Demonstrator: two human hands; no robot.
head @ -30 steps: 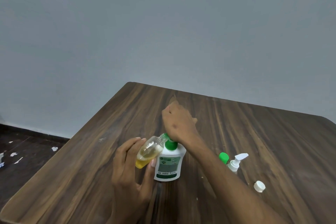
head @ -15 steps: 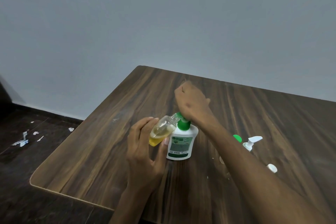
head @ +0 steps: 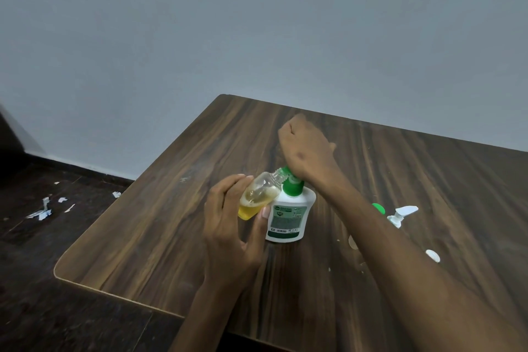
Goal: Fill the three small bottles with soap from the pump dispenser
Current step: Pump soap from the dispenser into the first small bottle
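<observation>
Left hand (head: 228, 226) w/ tilted bottle (head: 258, 196); right hand (head: 307, 154) atop pump dispenser (head: 288, 216).

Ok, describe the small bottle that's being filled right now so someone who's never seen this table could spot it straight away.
On the wooden table, find the white pump dispenser with the green top, standing near the middle. The small bottle is tilted against its nozzle, held in the left hand. It is the only clear one, with yellow soap pooled at its lower end.
</observation>
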